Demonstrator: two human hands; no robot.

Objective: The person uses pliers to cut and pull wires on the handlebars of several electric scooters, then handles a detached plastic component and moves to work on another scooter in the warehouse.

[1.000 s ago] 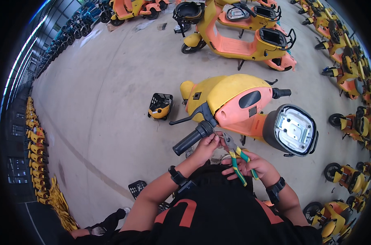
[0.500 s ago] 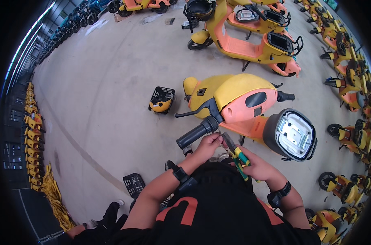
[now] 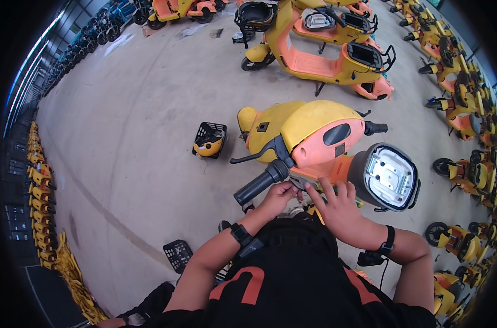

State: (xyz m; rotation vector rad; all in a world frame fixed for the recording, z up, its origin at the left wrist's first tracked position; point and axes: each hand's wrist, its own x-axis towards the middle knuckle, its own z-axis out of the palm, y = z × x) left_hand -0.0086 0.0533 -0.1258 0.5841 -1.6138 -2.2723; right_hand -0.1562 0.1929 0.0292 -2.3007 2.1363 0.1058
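A yellow and orange scooter stands right in front of me, with its black left grip pointing toward me. My left hand pinches a small grey part just under the handlebar, beside the grip. My right hand rests against the orange panel below the handlebar with its fingers spread upward. A green-and-yellow-handled tool lies under its palm, and only its ends show. The round headlight housing hangs to the right of my right hand. Both wrists wear black bands.
A black basket with something yellow in it sits on the concrete floor left of the scooter. Another black basket lies near my left elbow. More orange and yellow scooters stand behind and along the right. Yellow parts line the left edge.
My right hand has turned palm-down over the tool, which stuck out clearly before, and moved up against the scooter. My left hand stays under the handlebar. The view has come closer.
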